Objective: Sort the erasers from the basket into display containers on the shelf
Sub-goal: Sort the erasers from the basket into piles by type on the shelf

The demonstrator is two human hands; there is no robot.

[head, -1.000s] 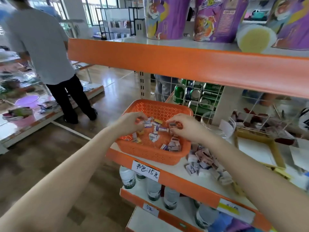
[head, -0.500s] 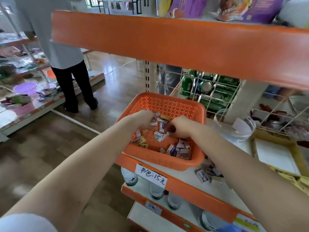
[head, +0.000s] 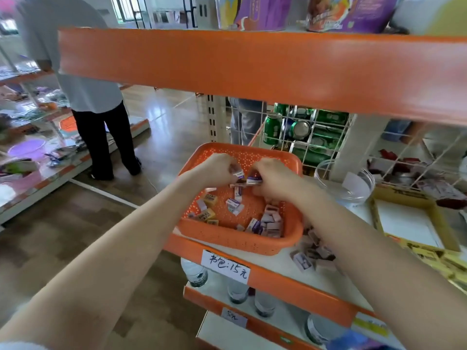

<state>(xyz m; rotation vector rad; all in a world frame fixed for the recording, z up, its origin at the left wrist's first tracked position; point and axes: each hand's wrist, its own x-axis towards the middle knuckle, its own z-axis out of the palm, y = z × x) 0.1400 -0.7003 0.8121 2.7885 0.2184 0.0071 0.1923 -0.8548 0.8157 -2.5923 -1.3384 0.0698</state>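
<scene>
Two hands meet over one orange basket (head: 240, 245). The left hand (head: 217, 168) pinches one purple-and-white eraser (head: 238, 174) at its fingers, and the right hand (head: 275, 180) pinches a second eraser (head: 254, 179); the two nearly touch. Below the fingers, loose erasers (head: 270, 221) lie in the basket, too jumbled to count, with about four yellow ones (head: 211, 199). Right of the fingers and nearer the camera, a small heap (head: 310, 256) lies on the white shelf (head: 336, 276). Farther right are one clear bowl (head: 353, 188) and one cardboard tray (head: 414, 223). Four water bottles (head: 194, 274) stand on the shelf beneath. Far left of the fingers, one person (head: 96, 97) stands on the wooden floor (head: 156, 137).
</scene>
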